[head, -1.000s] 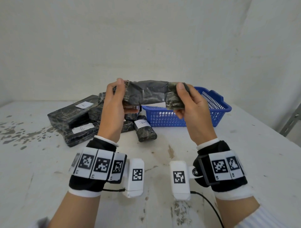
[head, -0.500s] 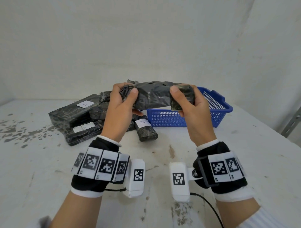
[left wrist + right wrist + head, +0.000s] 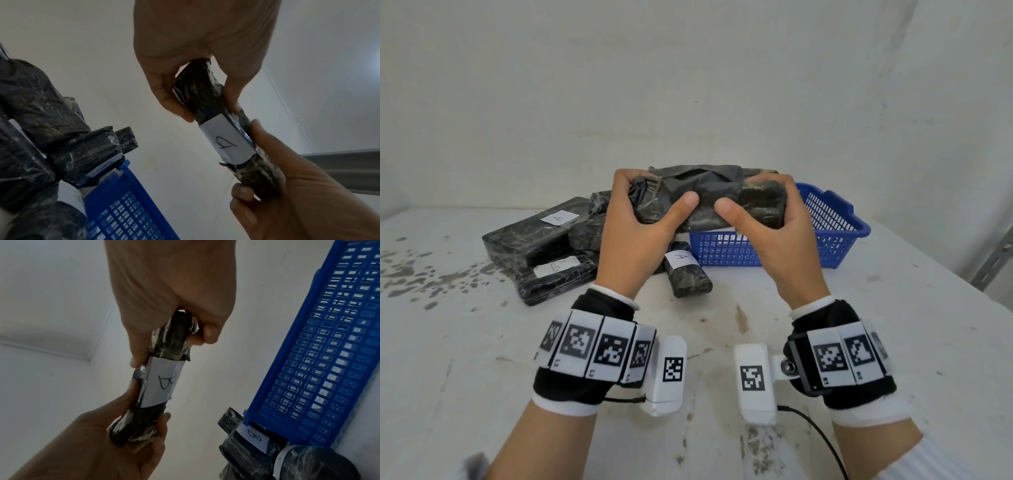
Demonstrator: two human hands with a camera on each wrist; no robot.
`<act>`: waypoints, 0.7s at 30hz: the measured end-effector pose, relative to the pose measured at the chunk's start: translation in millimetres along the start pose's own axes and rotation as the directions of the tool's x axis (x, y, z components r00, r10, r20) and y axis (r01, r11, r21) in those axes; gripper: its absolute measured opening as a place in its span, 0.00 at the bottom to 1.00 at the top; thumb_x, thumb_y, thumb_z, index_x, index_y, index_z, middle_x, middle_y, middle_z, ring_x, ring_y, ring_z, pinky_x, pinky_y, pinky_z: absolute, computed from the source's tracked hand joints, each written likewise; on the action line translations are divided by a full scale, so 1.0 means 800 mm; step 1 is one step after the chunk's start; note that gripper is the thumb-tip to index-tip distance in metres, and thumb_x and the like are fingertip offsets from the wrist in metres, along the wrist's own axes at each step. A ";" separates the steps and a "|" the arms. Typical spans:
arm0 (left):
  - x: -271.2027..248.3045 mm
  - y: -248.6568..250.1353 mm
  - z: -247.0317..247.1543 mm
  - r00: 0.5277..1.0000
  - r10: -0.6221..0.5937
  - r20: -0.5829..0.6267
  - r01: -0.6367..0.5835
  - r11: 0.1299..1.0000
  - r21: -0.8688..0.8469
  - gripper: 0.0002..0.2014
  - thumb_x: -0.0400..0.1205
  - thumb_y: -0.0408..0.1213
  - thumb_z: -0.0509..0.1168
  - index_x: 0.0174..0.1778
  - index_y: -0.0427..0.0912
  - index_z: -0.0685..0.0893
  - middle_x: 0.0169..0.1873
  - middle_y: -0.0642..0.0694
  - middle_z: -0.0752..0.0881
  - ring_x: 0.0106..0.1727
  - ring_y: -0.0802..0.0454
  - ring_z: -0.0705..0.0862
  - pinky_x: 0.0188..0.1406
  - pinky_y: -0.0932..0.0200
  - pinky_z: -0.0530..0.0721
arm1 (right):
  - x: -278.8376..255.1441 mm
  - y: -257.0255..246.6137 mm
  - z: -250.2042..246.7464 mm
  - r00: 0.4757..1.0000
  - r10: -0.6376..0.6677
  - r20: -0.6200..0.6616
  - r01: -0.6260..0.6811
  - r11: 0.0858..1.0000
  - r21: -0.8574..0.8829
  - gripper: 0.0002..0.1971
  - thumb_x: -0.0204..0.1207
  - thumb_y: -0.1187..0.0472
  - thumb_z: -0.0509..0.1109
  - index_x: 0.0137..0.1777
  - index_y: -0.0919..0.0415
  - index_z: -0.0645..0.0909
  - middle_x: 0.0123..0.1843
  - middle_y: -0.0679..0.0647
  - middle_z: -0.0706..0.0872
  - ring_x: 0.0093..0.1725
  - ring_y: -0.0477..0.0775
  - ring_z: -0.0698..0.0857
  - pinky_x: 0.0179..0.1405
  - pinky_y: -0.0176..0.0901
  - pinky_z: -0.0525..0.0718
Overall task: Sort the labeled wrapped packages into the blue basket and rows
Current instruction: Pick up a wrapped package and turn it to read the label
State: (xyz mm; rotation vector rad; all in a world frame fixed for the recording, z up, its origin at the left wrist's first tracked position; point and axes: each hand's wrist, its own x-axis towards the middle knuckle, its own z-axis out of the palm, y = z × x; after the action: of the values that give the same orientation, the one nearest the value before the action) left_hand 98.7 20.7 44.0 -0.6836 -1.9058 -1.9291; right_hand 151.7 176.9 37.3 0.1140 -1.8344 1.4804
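Observation:
Both hands hold one long dark wrapped package (image 3: 709, 198) level in the air, above the table and in front of the blue basket (image 3: 835, 236). My left hand (image 3: 650, 205) grips its left end and my right hand (image 3: 760, 209) grips its right end, thumbs on the near side. A white label marked B (image 3: 162, 382) on its underside shows only in the wrist views, label (image 3: 226, 139). In the left wrist view my left hand (image 3: 267, 170) is at the bottom right and my right hand (image 3: 203, 84) is above.
A pile of dark wrapped packages lies left of the basket: a large one labelled A (image 3: 530, 236), a flat one labelled B (image 3: 558, 277), and a small one labelled A (image 3: 686, 274). The white table (image 3: 893, 342) is stained, with a wall behind and a metal bracket (image 3: 993, 263) at right.
The package has been turned in my hands. Both thumbs have come round to its near side and moved closer together. It stays at about the same height.

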 end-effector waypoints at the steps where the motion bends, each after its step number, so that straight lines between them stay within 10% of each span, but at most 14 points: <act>1: 0.000 -0.001 0.000 1.000 0.013 0.003 -0.013 1.000 0.017 0.21 0.71 0.51 0.78 0.52 0.54 0.74 0.53 0.47 0.86 0.55 0.50 0.86 0.58 0.39 0.85 | -0.001 0.000 0.001 1.000 -0.003 -0.007 0.003 1.000 -0.004 0.20 0.65 0.42 0.82 0.54 0.43 0.81 0.60 0.58 0.86 0.59 0.56 0.88 0.61 0.62 0.87; 6: 0.000 0.002 -0.001 0.999 -0.043 0.005 0.043 0.998 -0.039 0.22 0.69 0.62 0.75 0.46 0.53 0.76 0.44 0.48 0.85 0.42 0.49 0.84 0.40 0.48 0.84 | 0.001 -0.004 0.001 0.999 0.041 -0.016 -0.040 0.997 0.067 0.08 0.76 0.42 0.74 0.50 0.40 0.82 0.57 0.55 0.85 0.51 0.48 0.85 0.43 0.39 0.84; 9: 0.002 0.001 0.000 0.998 -0.063 -0.019 0.060 0.990 -0.128 0.13 0.77 0.47 0.74 0.47 0.45 0.77 0.45 0.47 0.83 0.45 0.53 0.85 0.31 0.58 0.85 | 0.004 -0.007 -0.005 0.999 0.039 -0.018 -0.035 0.982 0.183 0.13 0.85 0.59 0.68 0.65 0.40 0.77 0.56 0.53 0.84 0.47 0.44 0.82 0.37 0.32 0.80; 12: 0.004 -0.004 -0.002 1.000 0.006 0.025 -0.001 0.984 -0.176 0.21 0.78 0.38 0.73 0.62 0.54 0.72 0.59 0.44 0.83 0.58 0.54 0.85 0.47 0.62 0.86 | 0.007 -0.005 -0.010 0.996 0.083 -0.040 -0.072 0.973 0.220 0.28 0.84 0.66 0.69 0.78 0.43 0.67 0.58 0.55 0.86 0.50 0.45 0.86 0.41 0.36 0.85; 16: 0.006 -0.007 -0.003 0.989 -0.105 0.108 0.128 0.965 -0.229 0.32 0.79 0.43 0.71 0.77 0.54 0.65 0.68 0.49 0.81 0.66 0.53 0.83 0.61 0.53 0.85 | 0.009 -0.004 -0.012 0.991 0.132 -0.036 -0.123 0.977 0.176 0.19 0.85 0.61 0.68 0.74 0.51 0.76 0.57 0.46 0.87 0.47 0.43 0.84 0.35 0.36 0.82; 21: 0.006 0.000 -0.002 0.990 -0.132 0.053 0.141 0.953 -0.269 0.11 0.87 0.40 0.62 0.64 0.52 0.72 0.59 0.51 0.82 0.55 0.50 0.88 0.34 0.57 0.89 | 0.007 -0.008 -0.010 0.993 0.112 -0.022 -0.106 0.977 0.187 0.13 0.86 0.56 0.66 0.69 0.49 0.79 0.58 0.48 0.88 0.50 0.44 0.85 0.35 0.34 0.83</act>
State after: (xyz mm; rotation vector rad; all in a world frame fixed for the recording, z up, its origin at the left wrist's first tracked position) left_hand 94.4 19.3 47.1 -0.6791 -1.7661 -2.3094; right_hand 154.8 184.0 46.0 0.0806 -1.6973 1.7192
